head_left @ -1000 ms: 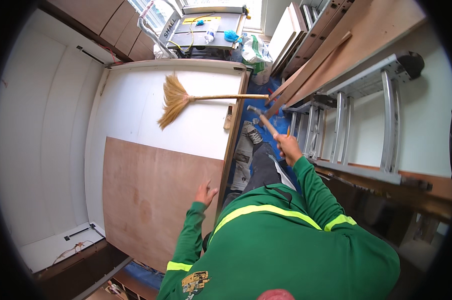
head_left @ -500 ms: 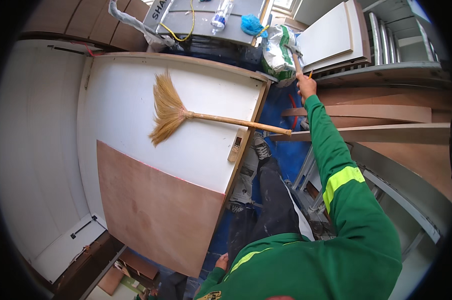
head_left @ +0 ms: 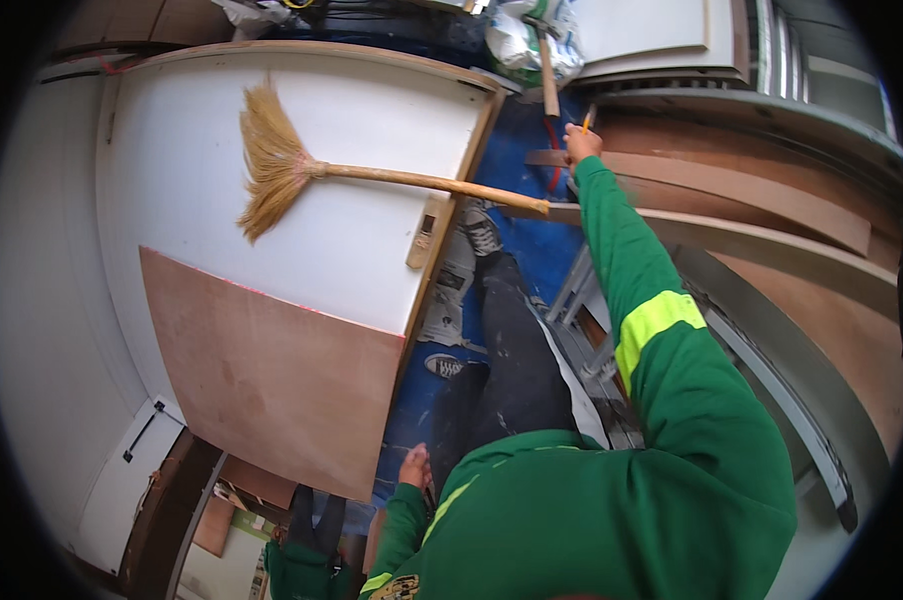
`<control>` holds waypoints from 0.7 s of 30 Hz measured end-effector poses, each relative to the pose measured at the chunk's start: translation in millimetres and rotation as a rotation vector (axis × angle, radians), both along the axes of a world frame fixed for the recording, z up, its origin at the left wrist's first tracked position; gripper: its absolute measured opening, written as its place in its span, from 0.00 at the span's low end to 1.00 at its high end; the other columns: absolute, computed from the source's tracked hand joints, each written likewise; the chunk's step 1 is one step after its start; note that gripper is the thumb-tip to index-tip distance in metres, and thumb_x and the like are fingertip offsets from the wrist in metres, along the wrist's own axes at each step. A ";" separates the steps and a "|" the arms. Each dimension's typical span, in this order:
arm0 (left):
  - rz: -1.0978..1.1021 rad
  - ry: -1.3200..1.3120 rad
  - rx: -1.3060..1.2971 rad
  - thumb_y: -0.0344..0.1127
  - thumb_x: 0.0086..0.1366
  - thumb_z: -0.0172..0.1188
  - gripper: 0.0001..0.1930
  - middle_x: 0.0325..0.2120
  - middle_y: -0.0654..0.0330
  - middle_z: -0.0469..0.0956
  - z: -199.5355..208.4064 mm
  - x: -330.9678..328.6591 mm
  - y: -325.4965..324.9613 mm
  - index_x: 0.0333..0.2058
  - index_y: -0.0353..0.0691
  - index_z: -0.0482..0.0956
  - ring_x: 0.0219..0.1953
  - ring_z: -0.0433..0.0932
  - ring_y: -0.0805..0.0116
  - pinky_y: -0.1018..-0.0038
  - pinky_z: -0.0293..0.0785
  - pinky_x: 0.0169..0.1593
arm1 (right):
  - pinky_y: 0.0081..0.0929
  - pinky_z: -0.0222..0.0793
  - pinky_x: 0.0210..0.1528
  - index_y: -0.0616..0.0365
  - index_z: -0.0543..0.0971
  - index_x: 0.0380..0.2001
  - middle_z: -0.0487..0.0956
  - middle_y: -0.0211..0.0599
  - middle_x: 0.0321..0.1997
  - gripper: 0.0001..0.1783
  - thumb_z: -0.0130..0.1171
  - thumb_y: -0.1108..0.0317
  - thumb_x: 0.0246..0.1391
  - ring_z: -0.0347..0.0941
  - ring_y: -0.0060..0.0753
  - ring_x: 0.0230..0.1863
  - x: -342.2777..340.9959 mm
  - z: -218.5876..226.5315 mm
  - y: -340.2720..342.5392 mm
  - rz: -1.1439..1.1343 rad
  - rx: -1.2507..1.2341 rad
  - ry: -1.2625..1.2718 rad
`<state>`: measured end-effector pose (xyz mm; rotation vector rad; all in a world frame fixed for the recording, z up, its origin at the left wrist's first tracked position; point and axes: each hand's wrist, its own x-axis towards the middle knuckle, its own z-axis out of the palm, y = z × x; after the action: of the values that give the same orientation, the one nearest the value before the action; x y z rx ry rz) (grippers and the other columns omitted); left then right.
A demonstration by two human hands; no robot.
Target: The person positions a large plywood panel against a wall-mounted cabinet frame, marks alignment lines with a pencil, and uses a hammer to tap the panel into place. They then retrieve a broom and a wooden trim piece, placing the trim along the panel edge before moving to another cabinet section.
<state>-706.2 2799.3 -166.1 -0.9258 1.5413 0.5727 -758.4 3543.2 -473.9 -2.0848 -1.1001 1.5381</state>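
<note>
My right hand (head_left: 580, 145) reaches out at the upper right, its fingers closed around a thin yellow-orange pencil (head_left: 588, 121) that sticks up past them. Just beyond it, a hammer (head_left: 549, 75) with a wooden handle rests against a white and green bag (head_left: 512, 45), apart from my fingers. Low in the view, my left hand (head_left: 415, 467) hangs beside my leg with loosely bent fingers and nothing visible in it. A straw broom (head_left: 277, 165) lies across the white door panel (head_left: 362, 240), its handle end overhanging the panel's right edge.
A brown plywood sheet (head_left: 272, 370) covers the panel's near part. Curved wooden strips (head_left: 752, 190) and a metal ladder (head_left: 782, 410) crowd the right side. Blue sheeting (head_left: 527, 240) covers the floor by my feet. Another person in green (head_left: 307, 570) is at the bottom left.
My right hand has let go of the hammer, which now leans on the bag, and has drawn back from it with the pencil. The view has shifted, and my left hand shows more.
</note>
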 end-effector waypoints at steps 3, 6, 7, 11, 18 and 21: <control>0.090 0.060 0.106 0.52 0.73 0.56 0.29 0.49 0.61 0.75 -7.0 -1.0 -15.4 0.67 0.48 0.65 0.45 0.73 0.64 0.66 0.72 0.47 | 0.24 0.64 0.16 0.57 0.83 0.43 0.81 0.30 0.29 0.15 0.63 0.58 0.61 0.69 0.21 0.17 31.6 94.1 -43.4 -0.079 0.121 0.150; 0.173 0.102 0.198 0.54 0.73 0.55 0.30 0.51 0.58 0.74 -5.9 17.7 -35.6 0.68 0.49 0.64 0.49 0.74 0.60 0.59 0.72 0.52 | 0.24 0.61 0.14 0.56 0.83 0.42 0.79 0.29 0.27 0.15 0.61 0.56 0.63 0.66 0.20 0.16 57.7 147.6 -90.3 -0.012 0.184 0.245; 0.195 0.111 0.222 0.54 0.74 0.54 0.30 0.52 0.58 0.74 -4.5 26.7 -44.8 0.68 0.50 0.63 0.50 0.75 0.58 0.56 0.72 0.54 | 0.24 0.60 0.13 0.56 0.83 0.42 0.79 0.28 0.26 0.16 0.61 0.55 0.63 0.66 0.20 0.16 67.3 158.8 -110.9 0.019 0.149 0.211; 0.394 0.227 0.297 0.53 0.74 0.53 0.29 0.53 0.56 0.73 -24.9 85.6 -107.9 0.68 0.50 0.62 0.54 0.75 0.56 0.50 0.70 0.60 | 0.23 0.53 0.14 0.51 0.76 0.33 0.69 0.24 0.22 0.19 0.61 0.47 0.61 0.59 0.19 0.16 101.3 195.7 -207.8 0.267 0.054 0.104; 0.600 0.343 0.252 0.56 0.71 0.58 0.29 0.52 0.59 0.75 -50.8 194.8 -213.3 0.65 0.51 0.66 0.49 0.76 0.61 0.58 0.74 0.53 | 0.46 0.72 0.44 0.65 0.78 0.54 0.83 0.54 0.41 0.23 0.46 0.58 0.69 0.78 0.52 0.42 208.6 122.5 -351.2 1.049 0.422 -0.067; 0.784 0.442 0.198 0.55 0.71 0.58 0.27 0.48 0.59 0.77 -65.3 249.7 -234.2 0.62 0.51 0.70 0.44 0.80 0.60 0.59 0.79 0.45 | 0.49 0.74 0.30 0.60 0.82 0.34 0.82 0.45 0.27 0.13 0.51 0.65 0.60 0.81 0.47 0.28 234.5 89.0 -356.3 1.911 0.813 -0.578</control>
<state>-456.5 2565.1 -231.4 -1.3015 1.4227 1.5431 -524.0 3186.9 -384.9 -0.4243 -3.4905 0.2927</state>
